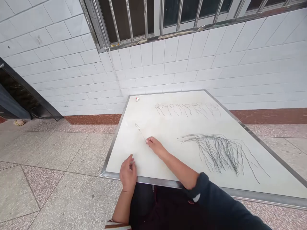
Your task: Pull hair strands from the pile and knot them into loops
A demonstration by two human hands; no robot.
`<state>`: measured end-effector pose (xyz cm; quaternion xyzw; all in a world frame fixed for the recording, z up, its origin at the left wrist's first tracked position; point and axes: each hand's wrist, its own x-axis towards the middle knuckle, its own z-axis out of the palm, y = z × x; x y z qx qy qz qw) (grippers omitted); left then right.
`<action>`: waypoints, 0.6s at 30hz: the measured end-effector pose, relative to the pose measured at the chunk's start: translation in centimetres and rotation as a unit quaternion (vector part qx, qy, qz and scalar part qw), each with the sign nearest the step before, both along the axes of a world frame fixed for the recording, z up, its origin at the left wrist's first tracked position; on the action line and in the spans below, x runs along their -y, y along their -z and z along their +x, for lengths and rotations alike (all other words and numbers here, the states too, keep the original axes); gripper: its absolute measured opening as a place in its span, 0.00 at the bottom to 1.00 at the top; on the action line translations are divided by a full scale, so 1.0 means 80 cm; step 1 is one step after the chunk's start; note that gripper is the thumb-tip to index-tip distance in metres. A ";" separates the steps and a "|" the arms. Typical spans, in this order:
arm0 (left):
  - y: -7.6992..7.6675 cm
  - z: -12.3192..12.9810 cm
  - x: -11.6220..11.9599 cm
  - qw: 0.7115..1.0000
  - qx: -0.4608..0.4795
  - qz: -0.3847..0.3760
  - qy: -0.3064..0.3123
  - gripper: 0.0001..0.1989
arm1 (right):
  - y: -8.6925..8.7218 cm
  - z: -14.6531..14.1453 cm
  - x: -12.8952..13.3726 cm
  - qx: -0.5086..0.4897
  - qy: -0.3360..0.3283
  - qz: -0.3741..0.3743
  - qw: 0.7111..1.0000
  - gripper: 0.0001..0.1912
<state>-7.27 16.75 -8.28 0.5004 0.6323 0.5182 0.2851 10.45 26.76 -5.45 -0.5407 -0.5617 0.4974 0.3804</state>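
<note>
My right hand (155,146) is closed in a pinch on the lower end of a thin wire (141,132). The wire's far end is bent into a narrow loop that reaches up and left over the white board (158,167). At the board's near left edge, my left hand (128,175) is open, its fingers loosely curled and apart with nothing visible in them. To the right of my right hand lies a loose heap of long dark wires (219,151). Farther back, several thin wires with round looped ends (187,107) lie in a row.
A small red and white object (137,99) sits in the board's far left corner. Metal trim (115,134) edges the board. Behind it rises a white tiled wall (153,73) with a barred window (163,19). Speckled floor tiles (79,191) extend to the left.
</note>
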 end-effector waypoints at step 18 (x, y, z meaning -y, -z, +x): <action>-0.138 0.052 0.111 0.928 0.369 0.030 0.036 0.16 | -0.073 0.025 0.251 -0.437 -0.191 -0.268 0.837 0.14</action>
